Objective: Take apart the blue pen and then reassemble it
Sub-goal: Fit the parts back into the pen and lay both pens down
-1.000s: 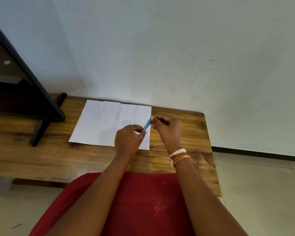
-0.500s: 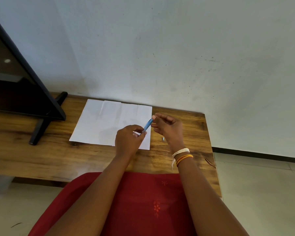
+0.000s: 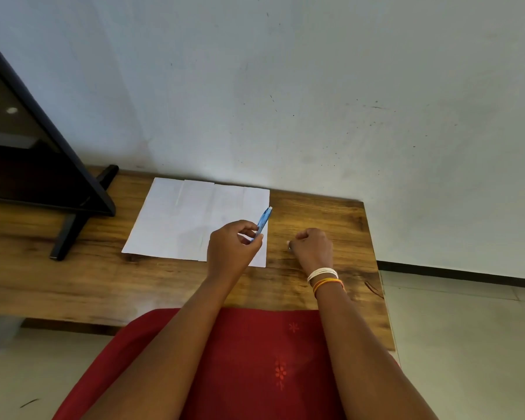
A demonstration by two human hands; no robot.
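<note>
My left hand (image 3: 234,250) holds the blue pen (image 3: 263,222) by its lower end above the right edge of the white paper (image 3: 179,219). The pen tilts up and to the right, with a pale tip at its top. My right hand (image 3: 312,248) rests on the wooden table (image 3: 315,213) to the right of the pen, fingers curled. Its fingertips pinch a small pale pen piece (image 3: 289,245) that lies against the table top. The rest of that piece is hidden by the fingers.
A black screen on a stand (image 3: 73,213) fills the left of the table. The wall runs right behind the table. The table's right edge (image 3: 376,268) is close to my right hand. Red cloth (image 3: 255,359) covers my lap below.
My right hand has let go of the pen's top and dropped down and right to the table, onto the small piece lying there. My left hand keeps hold of the pen.
</note>
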